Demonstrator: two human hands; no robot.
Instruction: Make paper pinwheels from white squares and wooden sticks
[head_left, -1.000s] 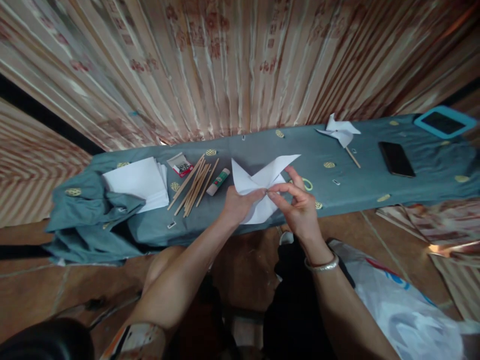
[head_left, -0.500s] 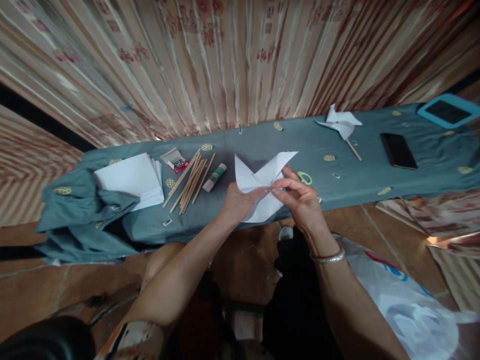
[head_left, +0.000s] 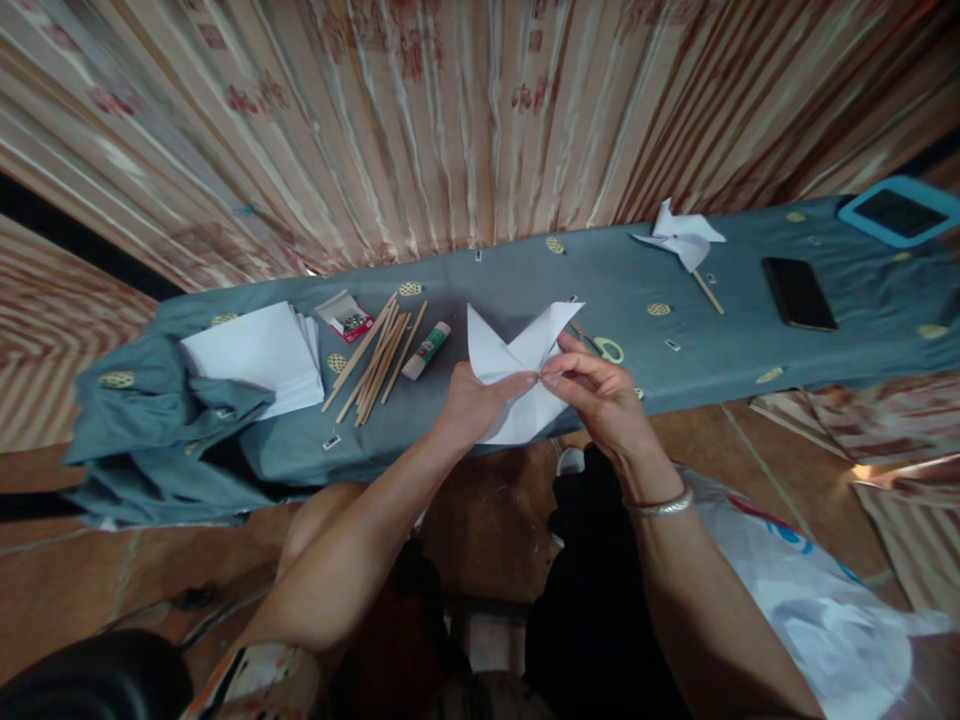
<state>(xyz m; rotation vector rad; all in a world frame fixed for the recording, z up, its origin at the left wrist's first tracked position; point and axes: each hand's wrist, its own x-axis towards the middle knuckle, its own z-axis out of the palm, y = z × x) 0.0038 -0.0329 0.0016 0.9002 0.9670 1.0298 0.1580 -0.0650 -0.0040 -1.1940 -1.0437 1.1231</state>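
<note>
A white paper pinwheel (head_left: 525, 330) with folded blades is held up over the front edge of the cloth-covered bench. My left hand (head_left: 476, 403) grips it from the left, with the thumb pressed near its centre. My right hand (head_left: 600, 395) pinches at the same centre; what lies between its fingertips is too small to make out, perhaps a pin. Behind my right hand lie scissors with light green handles (head_left: 609, 349), partly hidden. Left of the pinwheel are a glue stick (head_left: 426, 350), several wooden sticks (head_left: 384, 362) and a small open box of metal pins (head_left: 346, 318).
A stack of white paper (head_left: 259, 355) lies at the left of the bench (head_left: 510, 275). A pinwheel on a stick (head_left: 682, 240), a dark phone (head_left: 799, 293) and a blue-framed tablet (head_left: 900, 212) are on the right. A plastic bag (head_left: 817, 600) stands on the floor.
Both hands stay at the pinwheel's centre, and the blades have tilted slightly. More of the scissors shows behind my right hand. The view has shifted a little.
</note>
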